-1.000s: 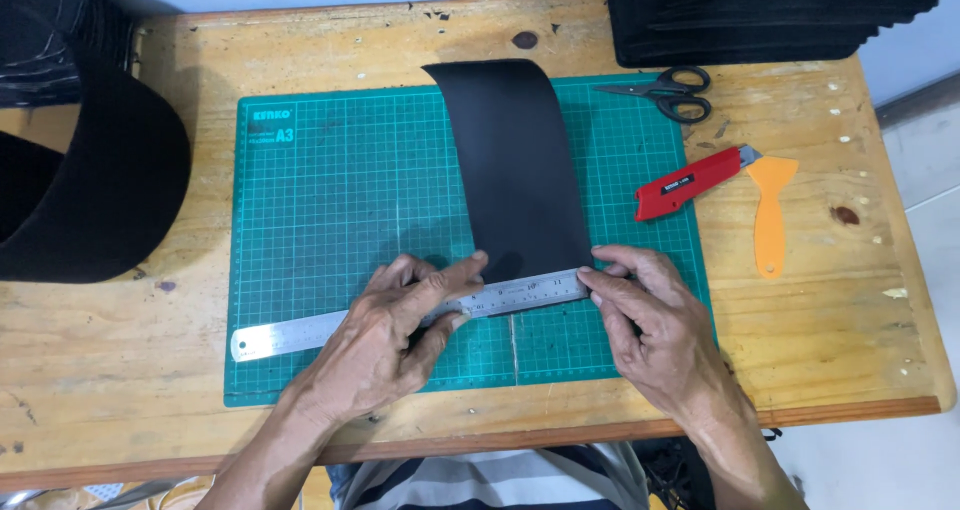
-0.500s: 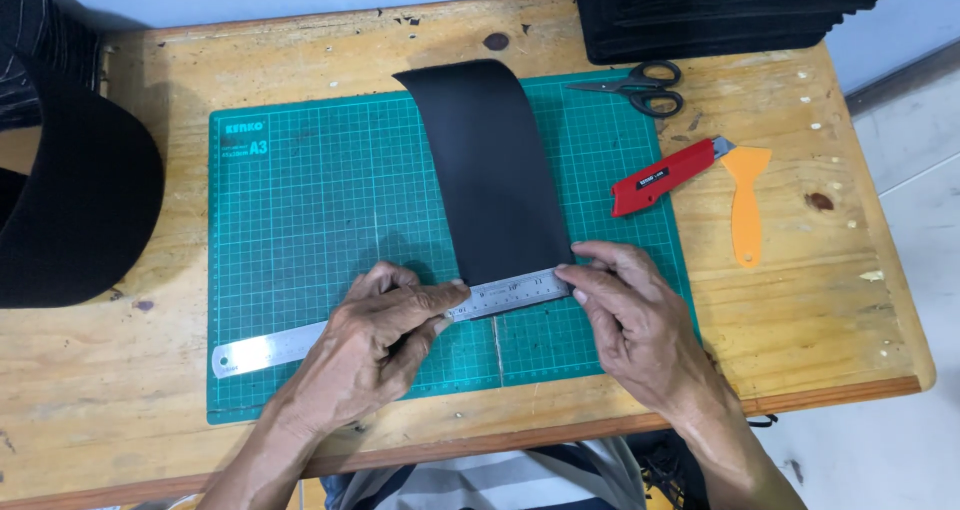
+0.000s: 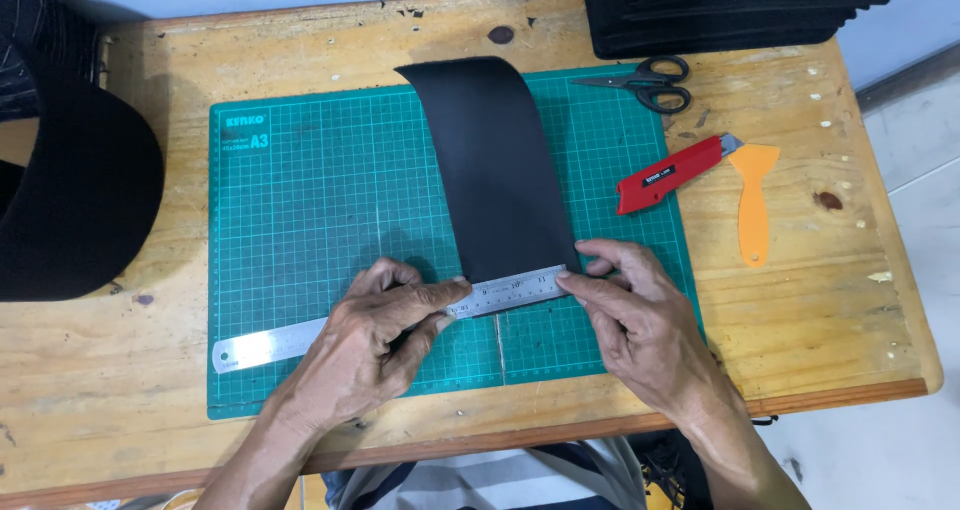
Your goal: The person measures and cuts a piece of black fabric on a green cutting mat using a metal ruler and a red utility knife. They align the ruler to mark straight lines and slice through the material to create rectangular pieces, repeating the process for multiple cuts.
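Pressing a steel ruler [image 3: 400,318] flat across the near end of a black strip [image 3: 495,170] on the green mat [image 3: 300,220], left hand [image 3: 375,345] and right hand [image 3: 640,320] spread open, fingertips on ruler, gripping nothing, red knife [image 3: 668,175] far right on the surface [image 3: 820,300].

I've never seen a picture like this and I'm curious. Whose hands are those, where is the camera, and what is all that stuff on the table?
The camera sits on a person's head and looks down, so these are that person's own hands. The left hand and right hand press a metal ruler across the near end of a black strip. Under it lies a green cutting mat on a wooden table. To the right lie scissors, a red knife and an orange scraper. Neither hand grips anything; both just press down.
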